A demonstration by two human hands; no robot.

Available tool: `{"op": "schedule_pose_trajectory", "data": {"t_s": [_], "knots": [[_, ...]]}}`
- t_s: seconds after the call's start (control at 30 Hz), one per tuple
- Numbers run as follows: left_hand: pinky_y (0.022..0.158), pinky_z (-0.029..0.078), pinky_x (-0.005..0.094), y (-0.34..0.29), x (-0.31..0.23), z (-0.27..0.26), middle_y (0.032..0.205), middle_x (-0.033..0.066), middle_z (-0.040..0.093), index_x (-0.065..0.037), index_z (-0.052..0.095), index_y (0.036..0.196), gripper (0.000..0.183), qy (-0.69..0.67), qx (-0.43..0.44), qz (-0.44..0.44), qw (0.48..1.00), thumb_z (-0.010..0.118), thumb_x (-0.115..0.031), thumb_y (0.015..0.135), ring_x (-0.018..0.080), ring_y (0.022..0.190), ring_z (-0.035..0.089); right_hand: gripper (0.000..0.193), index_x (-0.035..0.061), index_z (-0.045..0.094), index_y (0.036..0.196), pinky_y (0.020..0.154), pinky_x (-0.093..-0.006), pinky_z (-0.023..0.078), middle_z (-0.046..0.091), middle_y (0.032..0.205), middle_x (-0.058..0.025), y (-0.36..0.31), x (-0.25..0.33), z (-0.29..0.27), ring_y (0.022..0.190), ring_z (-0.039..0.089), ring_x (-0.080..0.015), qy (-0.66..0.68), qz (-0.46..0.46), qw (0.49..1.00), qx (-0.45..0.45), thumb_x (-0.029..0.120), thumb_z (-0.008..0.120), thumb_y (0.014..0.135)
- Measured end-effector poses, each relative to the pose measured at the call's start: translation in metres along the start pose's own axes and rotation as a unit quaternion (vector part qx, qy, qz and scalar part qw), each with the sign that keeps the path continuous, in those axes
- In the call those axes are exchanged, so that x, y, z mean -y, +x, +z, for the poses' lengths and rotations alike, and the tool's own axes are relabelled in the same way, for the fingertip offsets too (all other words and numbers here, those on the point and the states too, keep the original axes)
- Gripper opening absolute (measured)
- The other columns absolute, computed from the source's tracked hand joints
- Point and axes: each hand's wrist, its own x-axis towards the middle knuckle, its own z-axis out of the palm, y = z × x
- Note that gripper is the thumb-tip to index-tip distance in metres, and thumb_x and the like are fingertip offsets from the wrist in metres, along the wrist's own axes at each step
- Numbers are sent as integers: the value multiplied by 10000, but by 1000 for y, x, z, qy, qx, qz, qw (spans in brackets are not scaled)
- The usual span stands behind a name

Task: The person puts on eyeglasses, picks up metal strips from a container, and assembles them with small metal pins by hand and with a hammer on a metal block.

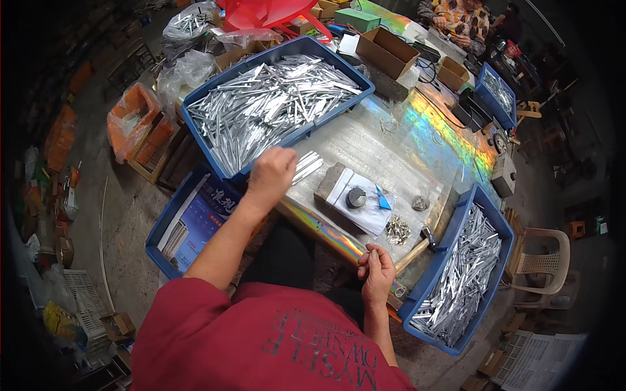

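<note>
My left hand (272, 174) is closed at the near edge of a large blue tray (332, 111) heaped with thin silvery metal strips (274, 98). Beside its fingers, a few more strips (308, 167) lie together on the table; what it holds, if anything, is hidden. Close to the table's front edge, my right hand (378, 274) has its thumb and fingers pinched together, and anything between them is too small to make out. In front of it are a pile of small brass-coloured pieces (398, 231) and a hammer (414, 256). A paper-covered block (345, 186) carries a dark round piece (356, 197) and a blue triangular scrap (383, 198).
Another blue tray (506, 236) of metal strips stands at the right. Below the left forearm is a blue bin (153, 240) with a printed sheet. Cardboard boxes (386, 53) and a red plastic bag (267, 14) are at the back. A person (456, 23) sits across the table.
</note>
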Motion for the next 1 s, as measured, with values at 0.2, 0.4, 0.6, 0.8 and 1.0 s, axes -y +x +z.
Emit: {"op": "schedule_pose_trajectory", "data": {"t_s": [0.2,0.4,0.6,0.8,1.0], "knots": [[665,436,386,40,65,2,808,147,573,-23,572,761,98,28,23,-103,994,547,-104,711,302,772,546,184,0,516,930,399,-166,322,507,642,-32,-2,-3,0,443,405,-56,3,2,1000,0,157,456,856],[718,437,379,56,86,9,839,121,591,-54,594,787,172,103,179,-202,957,596,-185,676,277,842,558,179,-4,518,929,400,-171,323,506,639,-33,-4,-5,2,444,405,-59,-14,3,1000,7,145,455,853],[666,441,386,53,88,9,755,118,602,-55,595,750,160,76,158,-194,965,612,-195,672,279,761,573,176,-7,520,931,403,-172,325,505,634,-34,-5,-7,1,440,405,-61,-22,13,1000,7,134,453,850],[579,446,323,54,64,-6,668,122,582,-40,579,732,80,-95,-14,-189,977,602,-98,682,251,619,572,167,-9,530,915,410,-170,328,511,637,-37,-5,-7,1,444,407,-58,-23,13,1000,4,124,453,849],[455,361,140,35,5,-19,682,12,576,-11,560,897,172,-524,77,-222,819,585,-120,765,24,525,472,175,-18,526,925,425,-163,332,513,645,-31,-4,-8,-1,472,416,-41,-19,16,1000,7,119,447,851]]}}
